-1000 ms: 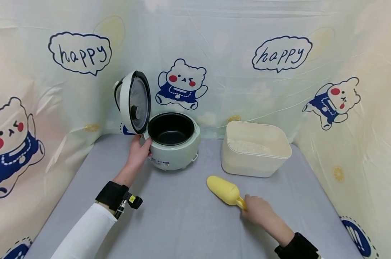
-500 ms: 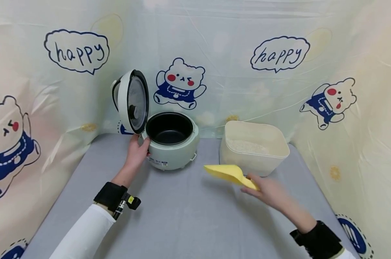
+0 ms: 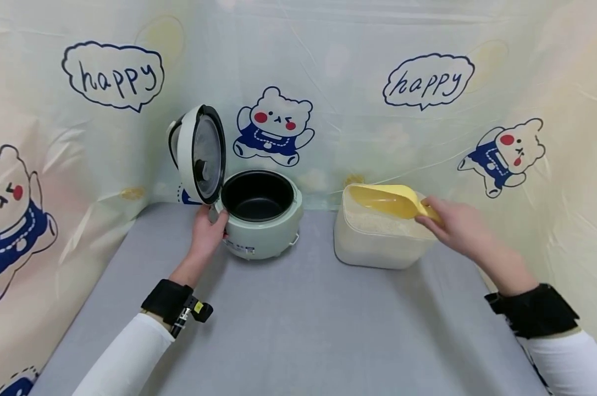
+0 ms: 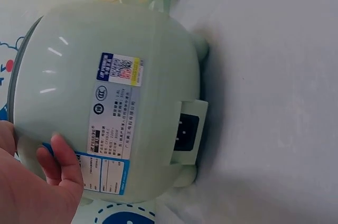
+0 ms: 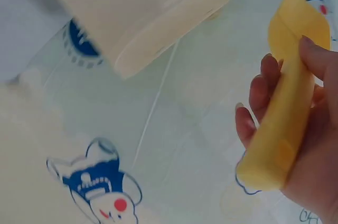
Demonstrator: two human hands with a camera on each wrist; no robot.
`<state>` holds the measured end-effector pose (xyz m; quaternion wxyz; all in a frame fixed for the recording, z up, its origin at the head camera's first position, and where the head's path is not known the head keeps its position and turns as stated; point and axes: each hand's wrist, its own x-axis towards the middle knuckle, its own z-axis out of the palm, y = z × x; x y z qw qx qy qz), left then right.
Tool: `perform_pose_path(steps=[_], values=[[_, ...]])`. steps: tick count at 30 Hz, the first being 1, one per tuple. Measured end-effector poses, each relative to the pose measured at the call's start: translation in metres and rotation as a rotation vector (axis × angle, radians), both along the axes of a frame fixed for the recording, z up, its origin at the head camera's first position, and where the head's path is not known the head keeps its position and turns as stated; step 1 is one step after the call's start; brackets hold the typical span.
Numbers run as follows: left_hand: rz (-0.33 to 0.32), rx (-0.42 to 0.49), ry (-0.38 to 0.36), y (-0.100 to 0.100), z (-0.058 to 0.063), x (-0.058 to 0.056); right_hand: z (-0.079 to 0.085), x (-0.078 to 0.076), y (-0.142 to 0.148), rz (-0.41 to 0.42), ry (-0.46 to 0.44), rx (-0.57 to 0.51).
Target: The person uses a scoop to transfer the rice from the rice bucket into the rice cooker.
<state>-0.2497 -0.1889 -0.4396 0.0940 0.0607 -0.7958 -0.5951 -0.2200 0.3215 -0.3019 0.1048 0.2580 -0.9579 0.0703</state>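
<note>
A pale green rice cooker (image 3: 261,239) stands with its lid (image 3: 199,159) raised; its black inner pot (image 3: 259,198) shows no contents. My left hand (image 3: 205,234) holds the cooker at its hinge side, thumb against the body. In the left wrist view, bent fingers (image 4: 66,163) lie beside the labels on the cooker wall. My right hand (image 3: 459,225) grips the handle of a yellow scoop (image 3: 392,201), its hollow facing the viewer and its bowl over the cream bin (image 3: 372,253). Inside the bin lie pale grains that look like rice (image 3: 370,220). In the right wrist view, fingers wrap the scoop handle (image 5: 277,134).
A grey cloth covers the table (image 3: 288,324). Behind it hangs a pale curtain (image 3: 348,44) printed with bears. The cooker has a power socket (image 4: 187,133) low on its wall, seen in the left wrist view.
My right hand has lifted the scoop off the table, turned it hollow side up and carried it back and right, over the bin. The left hand stays at the cooker.
</note>
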Motion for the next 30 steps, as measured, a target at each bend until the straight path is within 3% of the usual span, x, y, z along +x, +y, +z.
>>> perform_pose_path(steps=[6,11,20,30], values=[[-0.001,-0.026,0.018,0.002,-0.002,0.000,0.002,-0.031,0.021,-0.084,-0.062,0.227],[0.001,-0.033,0.028,0.003,-0.002,0.001,-0.002,-0.046,0.030,-0.130,-0.107,0.313],[0.013,-0.065,0.030,0.003,-0.004,0.000,-0.012,-0.059,0.029,-0.187,-0.224,0.372],[0.028,-0.088,0.068,0.004,-0.006,-0.004,-0.035,-0.076,0.024,-0.239,-0.427,0.255]])
